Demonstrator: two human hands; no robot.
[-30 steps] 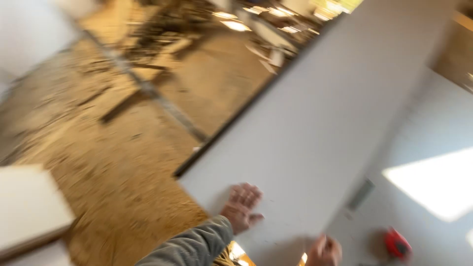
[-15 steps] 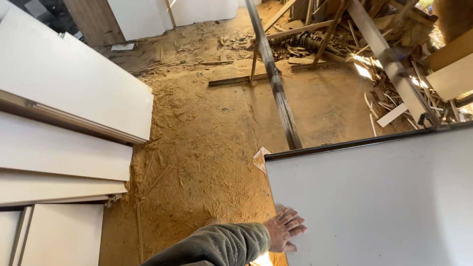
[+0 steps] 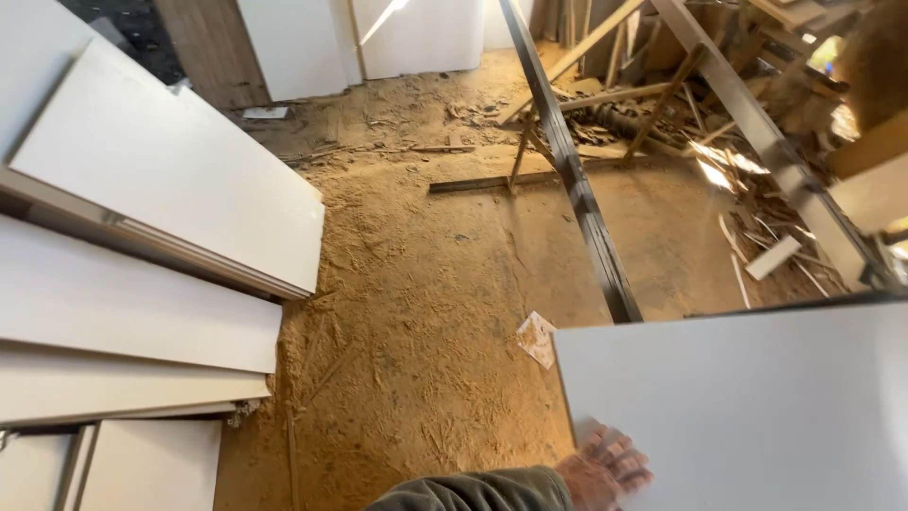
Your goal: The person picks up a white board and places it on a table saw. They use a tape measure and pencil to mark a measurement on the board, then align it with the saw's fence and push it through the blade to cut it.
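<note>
My left hand (image 3: 605, 468) lies flat with fingers spread on the near left corner of a large white panel (image 3: 757, 407). The panel fills the lower right of the view and its dark top edge runs to the right border. A grey-green sleeve (image 3: 473, 492) covers my forearm at the bottom edge. My right hand is out of view.
Sawdust covers the floor (image 3: 416, 322). Stacked white boards (image 3: 161, 208) lie at the left. A long dark metal rail (image 3: 577, 189) crosses the floor, with scrap wood (image 3: 757, 189) piled at the upper right. White panels (image 3: 378, 38) lean at the back. A small paper scrap (image 3: 537, 338) lies by the panel's corner.
The view has swung from the tilted panel toward the floor and the board stack. The panel now sits level at the lower right. My right hand and a red object have left the view.
</note>
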